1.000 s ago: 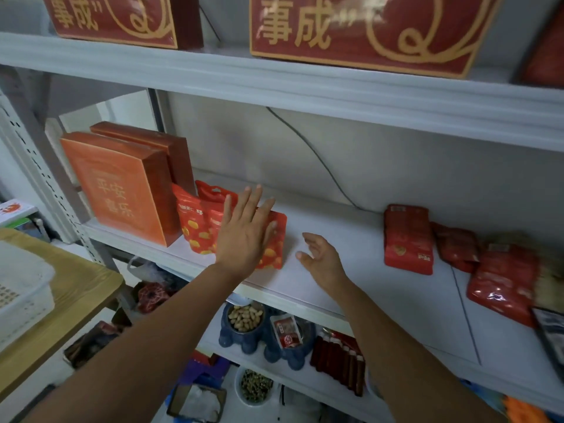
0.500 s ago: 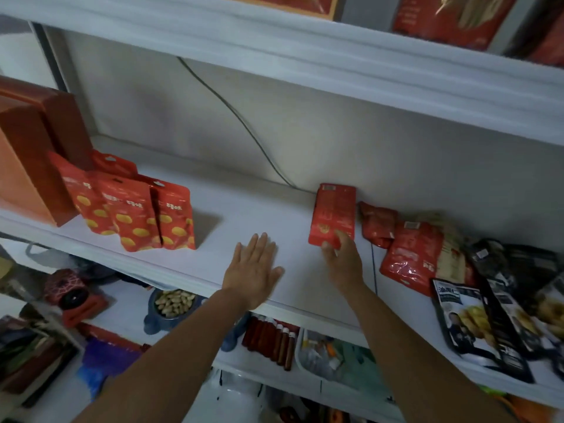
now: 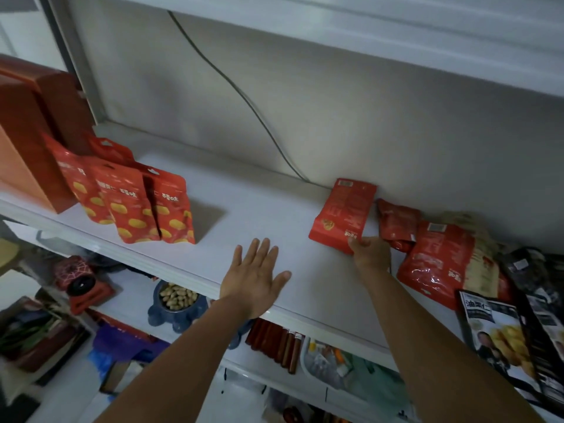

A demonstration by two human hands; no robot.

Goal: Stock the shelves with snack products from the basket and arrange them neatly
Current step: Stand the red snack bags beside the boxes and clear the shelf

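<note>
Red packet [image 3: 343,215] lies at the back of the shelf [image 3: 259,209], right hand [image 3: 370,253] pinching its near corner, likely to drag it toward the upright pouches [image 3: 152,203]; left hand [image 3: 254,277] flat, fingers spread, holding nothing, near the shelf edge, probably bracing.

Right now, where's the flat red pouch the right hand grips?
Head view, right of centre on the white shelf: the flat red pouch lies left of a dark red packet, its top at the back wall.
</note>
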